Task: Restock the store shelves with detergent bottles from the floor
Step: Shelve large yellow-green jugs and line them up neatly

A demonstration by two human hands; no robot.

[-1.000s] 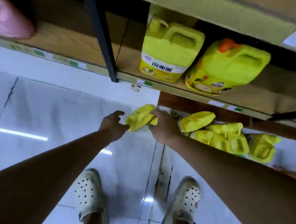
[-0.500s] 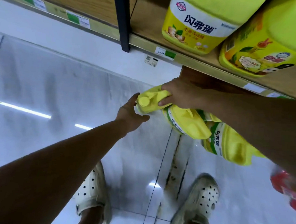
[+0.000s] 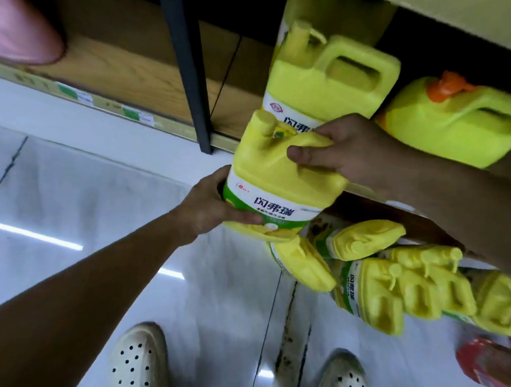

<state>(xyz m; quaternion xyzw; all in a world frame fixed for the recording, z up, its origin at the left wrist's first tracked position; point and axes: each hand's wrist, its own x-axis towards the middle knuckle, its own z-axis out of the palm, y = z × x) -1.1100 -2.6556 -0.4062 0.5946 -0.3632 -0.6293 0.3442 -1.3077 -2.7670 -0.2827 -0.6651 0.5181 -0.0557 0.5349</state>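
Note:
A yellow detergent bottle (image 3: 279, 177) with a green and white label hangs upright in the air just in front of the wooden shelf (image 3: 112, 74). My right hand (image 3: 349, 152) grips its handle from the right. My left hand (image 3: 208, 208) cups its lower left side, thumb across the label. Several more yellow detergent bottles (image 3: 392, 288) lie on the white floor below the shelf to the right.
On the shelf stand a same-brand yellow bottle (image 3: 330, 78) and an orange-capped yellow jug (image 3: 462, 119). A black upright post (image 3: 184, 63) divides the shelf. A pink object (image 3: 19, 29) sits far left, a red package (image 3: 489, 369) lies at lower right, and my white shoes (image 3: 136, 362) stand below.
The bottle has come up off the floor to shelf height and now stands upright. My left hand went from touching its cap end to cupping its lower side.

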